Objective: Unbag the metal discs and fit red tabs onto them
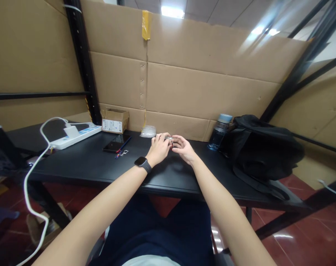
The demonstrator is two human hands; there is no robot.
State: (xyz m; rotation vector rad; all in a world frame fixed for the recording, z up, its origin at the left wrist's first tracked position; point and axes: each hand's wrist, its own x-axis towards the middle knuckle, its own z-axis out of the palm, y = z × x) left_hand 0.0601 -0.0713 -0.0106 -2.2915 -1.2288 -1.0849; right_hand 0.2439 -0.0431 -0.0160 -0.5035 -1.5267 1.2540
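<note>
My left hand [159, 149], with a dark watch [143, 163] on its wrist, has its fingers curled round a small shiny piece [170, 139], silvery with a hint of red. Facing it, my right hand [184, 149] pinches at the same piece with thumb and fingers. Most of the piece is hidden by the fingers, so its kind does not show. Both hands are just above the black table [168, 177]. Left of them lies a keychain [122, 154] with a metal ring and a blue and red part, in front of a dark phone [117, 143].
Behind my left hand lies a clear plastic bag [148, 131]. A small cardboard box [115, 121] and a white power strip [76, 137] with a cable are at the left. On the right stand a water bottle [219, 132] and a black backpack [262, 147]. A cardboard wall [184, 88] closes the back.
</note>
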